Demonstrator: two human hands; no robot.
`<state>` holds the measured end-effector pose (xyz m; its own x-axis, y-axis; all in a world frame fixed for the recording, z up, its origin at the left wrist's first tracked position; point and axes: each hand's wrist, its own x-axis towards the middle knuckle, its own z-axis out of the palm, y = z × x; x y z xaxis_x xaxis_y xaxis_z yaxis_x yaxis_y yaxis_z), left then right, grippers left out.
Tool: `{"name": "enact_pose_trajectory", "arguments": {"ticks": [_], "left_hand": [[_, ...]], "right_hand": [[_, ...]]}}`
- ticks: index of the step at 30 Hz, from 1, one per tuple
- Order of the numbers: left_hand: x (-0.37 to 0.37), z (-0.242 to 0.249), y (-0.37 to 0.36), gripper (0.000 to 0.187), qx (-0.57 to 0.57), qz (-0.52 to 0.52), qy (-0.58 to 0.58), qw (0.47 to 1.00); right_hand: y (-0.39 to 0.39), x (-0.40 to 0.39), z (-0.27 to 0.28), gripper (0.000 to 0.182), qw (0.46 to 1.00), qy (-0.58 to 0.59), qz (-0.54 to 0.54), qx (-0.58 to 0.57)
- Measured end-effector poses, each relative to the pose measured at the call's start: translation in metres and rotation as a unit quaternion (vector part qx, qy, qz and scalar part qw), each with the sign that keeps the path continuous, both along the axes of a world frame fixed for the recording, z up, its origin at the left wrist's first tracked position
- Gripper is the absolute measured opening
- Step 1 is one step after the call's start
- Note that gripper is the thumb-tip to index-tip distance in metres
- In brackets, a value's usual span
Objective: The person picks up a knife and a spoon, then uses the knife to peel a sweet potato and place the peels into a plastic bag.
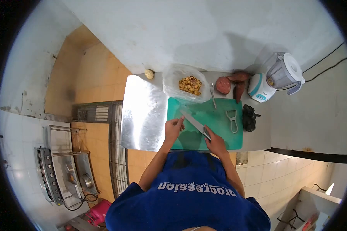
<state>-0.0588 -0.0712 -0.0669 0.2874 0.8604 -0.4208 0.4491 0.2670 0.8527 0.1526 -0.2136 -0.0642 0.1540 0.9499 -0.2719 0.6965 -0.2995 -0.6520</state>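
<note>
Right hand (pixel 216 143) grips the handle of a long, pale-bladed knife (pixel 194 122), angled across the green cutting board (pixel 219 133). Left hand (pixel 174 128) pinches the blade near its tip.

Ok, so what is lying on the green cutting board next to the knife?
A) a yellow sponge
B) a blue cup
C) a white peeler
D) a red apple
C: a white peeler lies on the right part of the green cutting board, apart from the knife that the right hand holds.
</note>
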Motion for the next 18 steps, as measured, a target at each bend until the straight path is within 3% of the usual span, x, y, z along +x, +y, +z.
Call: {"name": "enact_pose_trajectory", "arguments": {"ticks": [2, 3, 5, 6, 8, 10, 14, 16, 17, 18], "left_hand": [[-0.005, 0.001, 0.002, 0.039, 0.081, 0.069, -0.168, 0.980], [-0.009, 0.003, 0.007, 0.039, 0.081, 0.066, -0.168, 0.980], [-0.009, 0.006, 0.026, 0.064, 0.243, 0.058, -0.071, 0.966], [-0.006, 0.003, 0.039, 0.064, 0.242, 0.054, -0.078, 0.966], [0.006, -0.005, 0.070, 0.095, 0.310, 0.151, -0.003, 0.939], [0.026, 0.022, 0.103, 0.107, 0.138, 0.231, -0.074, 0.960], [0.037, -0.010, 0.147, 0.102, 0.138, 0.202, -0.125, 0.962], [0.031, -0.005, 0.161, 0.090, 0.198, 0.230, -0.147, 0.941], [0.026, -0.003, 0.164, 0.080, 0.197, 0.251, -0.218, 0.922], [0.020, -0.004, 0.164, 0.080, 0.199, 0.251, -0.218, 0.922]], "right_hand": [[-0.001, -0.010, -0.012, 0.066, 1.000, -0.019, -0.007, 0.022], [-0.001, -0.017, -0.015, 0.066, 1.000, -0.019, -0.010, 0.022], [0.001, -0.025, -0.017, 0.062, 0.993, -0.090, -0.016, 0.077], [0.000, -0.026, -0.019, 0.062, 0.992, -0.097, -0.021, 0.076], [-0.006, -0.027, -0.026, 0.057, 0.984, -0.142, -0.010, 0.107], [-0.006, -0.023, -0.033, 0.055, 0.982, -0.144, -0.012, 0.118], [0.004, -0.023, -0.015, 0.046, 0.986, -0.104, -0.041, 0.120], [0.019, -0.015, -0.006, 0.043, 0.985, -0.079, -0.062, 0.141], [0.027, -0.012, -0.003, 0.040, 0.983, -0.049, -0.081, 0.158], [0.038, -0.007, -0.001, 0.040, 0.983, -0.048, -0.081, 0.159]]}}
